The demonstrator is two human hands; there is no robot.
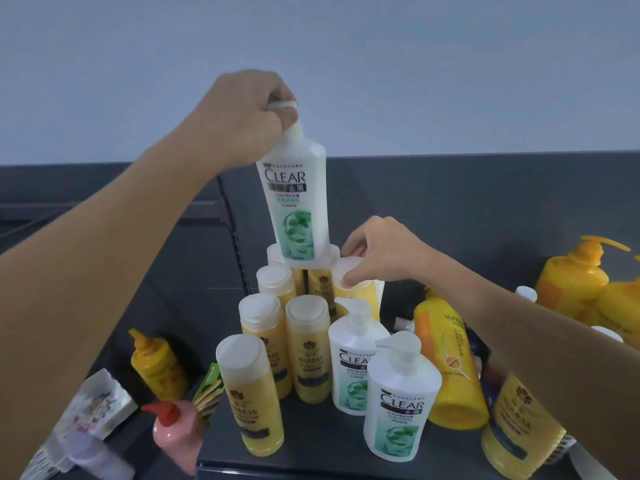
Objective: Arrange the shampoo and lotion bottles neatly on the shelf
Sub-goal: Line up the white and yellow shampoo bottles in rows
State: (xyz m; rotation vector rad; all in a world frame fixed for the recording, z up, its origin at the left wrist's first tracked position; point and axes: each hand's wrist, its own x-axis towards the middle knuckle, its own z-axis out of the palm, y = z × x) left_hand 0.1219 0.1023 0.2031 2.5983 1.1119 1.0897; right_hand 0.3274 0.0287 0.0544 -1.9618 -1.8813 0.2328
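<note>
Your left hand (249, 112) pinches white CLEAR bottle (296, 202) by its top. Bottle hangs slightly tilted over rear of yellow rows (306, 344), clear of shelf (329, 441). Your right hand (377, 251) curls thumb and fingers round cap of rear yellow bottle (360, 296); use it to steady that one. Likely best slot: behind two CLEAR pump bottles (401, 403), label forward. Lower straight, since swinging base could topple neighbours. Seat flat before release.
</note>
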